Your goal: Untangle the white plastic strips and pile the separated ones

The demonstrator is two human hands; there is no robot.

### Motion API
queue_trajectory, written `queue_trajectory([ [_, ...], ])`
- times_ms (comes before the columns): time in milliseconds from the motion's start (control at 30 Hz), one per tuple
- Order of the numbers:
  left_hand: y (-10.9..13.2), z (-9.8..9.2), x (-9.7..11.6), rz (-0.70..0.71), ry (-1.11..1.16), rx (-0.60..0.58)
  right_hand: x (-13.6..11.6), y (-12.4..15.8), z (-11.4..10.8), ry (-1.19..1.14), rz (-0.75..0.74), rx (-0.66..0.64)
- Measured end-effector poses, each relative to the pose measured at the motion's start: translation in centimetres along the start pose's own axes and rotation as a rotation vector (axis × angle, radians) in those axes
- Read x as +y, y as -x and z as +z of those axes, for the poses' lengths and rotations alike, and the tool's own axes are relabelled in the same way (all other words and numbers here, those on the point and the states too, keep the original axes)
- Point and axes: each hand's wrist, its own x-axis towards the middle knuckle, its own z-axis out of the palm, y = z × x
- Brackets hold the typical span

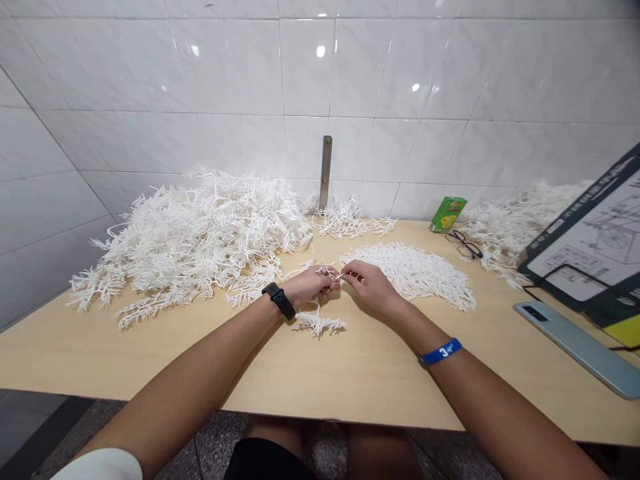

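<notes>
Glossy marbled wall tiles [310, 80], behind. Tabletop [280, 380], pale, smooth, wood-grained. Heap of white branching sprigs [215, 240], spiky, tangled, at left. Printed panel [585, 243], dark-bordered, tilted at right, partly blocking second white heap [520, 217]. Flat mound of short white pieces [417, 270], matchstick-slim, near-left edge behind right hand [373, 287]. Pale-blue phone [575, 340], back upward. Left hand [311, 287], curled on slim white sprig [328, 271], at centre; right thumb and finger pinching same sprig. Metal bar [326, 172], upright at wall. Small green box [447, 215], beside dark-framed eyeglasses [469, 249]. Bushy white sprig [320, 325], below left hand; joined to held sprig or separate, not discernible.
</notes>
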Motion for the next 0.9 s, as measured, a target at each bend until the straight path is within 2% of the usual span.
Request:
queue_trajectory([
  [100, 0.2, 0.2, 0.3, -0.005, -0.107, 0.002, 0.2, 0.0, -0.1, 0.015, 0.001, -0.014],
  [233, 0.1, 0.6, 0.3, 0.011, -0.208, 0.104, 0.2, 0.0, -0.5, 0.011, 0.007, 0.004],
  [567, 0.2, 1.6, 0.0, -0.030, -0.214, 0.195, 0.4, 0.0, -0.5, 0.002, 0.039, 0.037],
  [767, 0.1, 1.7, -0.1, 0.003, -0.188, 0.199, 0.3, 0.0, -0.5, -0.036, 0.112, 0.126],
  [900, -0.1, 1.0, 0.0, 0.083, -0.028, 0.208, 1.0, -0.2, -0.4, -0.047, 0.193, 0.261],
])
